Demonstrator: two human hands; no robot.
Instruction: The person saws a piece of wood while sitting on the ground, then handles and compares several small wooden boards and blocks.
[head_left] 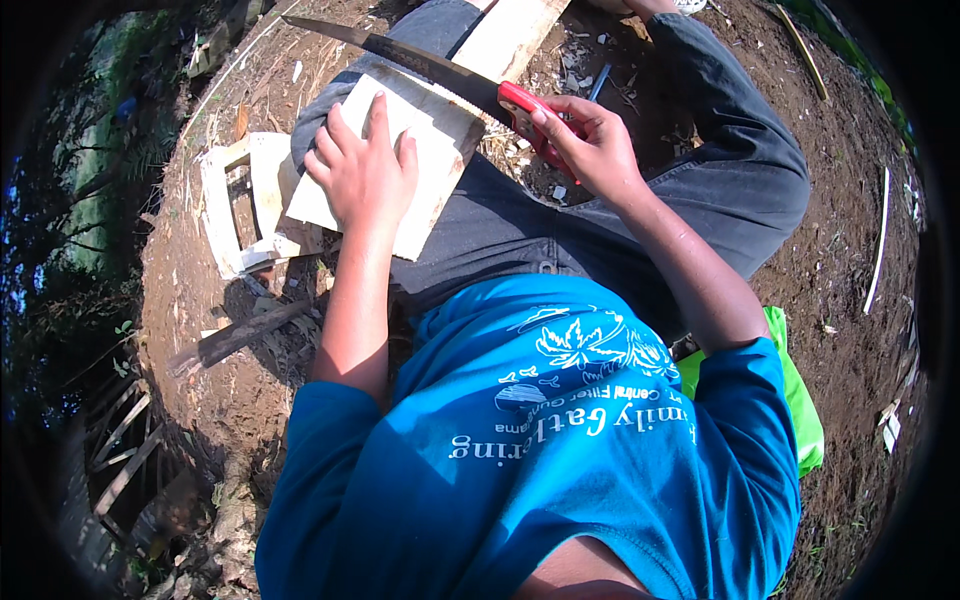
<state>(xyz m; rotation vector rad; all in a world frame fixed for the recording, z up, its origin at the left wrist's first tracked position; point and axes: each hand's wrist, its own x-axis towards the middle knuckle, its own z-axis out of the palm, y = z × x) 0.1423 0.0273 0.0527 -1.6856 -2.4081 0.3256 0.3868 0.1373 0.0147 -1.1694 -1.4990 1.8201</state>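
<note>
The pale board (435,150) lies on the thigh (480,225) beneath the left hand (365,165), which rests flat, fingers spread; steadied only there, it could rock or slide. The saw (430,68), its red handle (515,97) gripped by the right hand (590,145), might then skip toward the left hand. Its long axis slants leftward from the right hand, tip pointing beyond the left hand's fingers.

Red-handled saw (430,66), slanted, along far edge, pale board (436,148)
</note>
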